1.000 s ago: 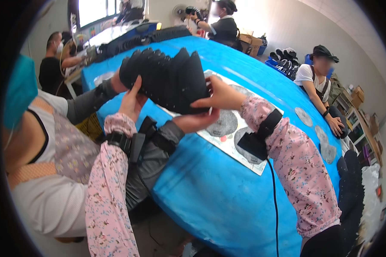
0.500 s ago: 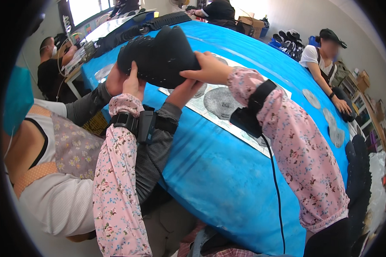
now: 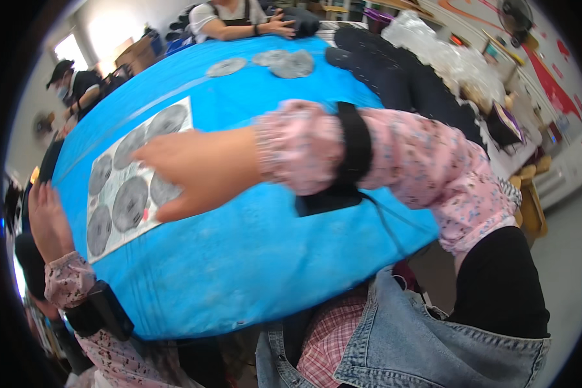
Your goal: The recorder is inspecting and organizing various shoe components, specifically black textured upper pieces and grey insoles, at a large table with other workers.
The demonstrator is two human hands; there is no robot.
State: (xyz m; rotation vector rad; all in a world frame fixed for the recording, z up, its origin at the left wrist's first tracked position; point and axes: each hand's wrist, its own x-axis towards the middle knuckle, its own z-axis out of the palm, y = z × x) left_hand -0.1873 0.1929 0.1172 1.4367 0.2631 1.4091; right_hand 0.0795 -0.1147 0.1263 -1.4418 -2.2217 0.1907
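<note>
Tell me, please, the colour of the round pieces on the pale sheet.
The round pieces are grey; the head view shows them best.

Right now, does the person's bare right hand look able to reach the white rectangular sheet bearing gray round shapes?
Probably yes: the right hand, thumb and fingers apart, appears over the sheet, and nothing visible blocks the way. Whether they touch is unclear.
</note>
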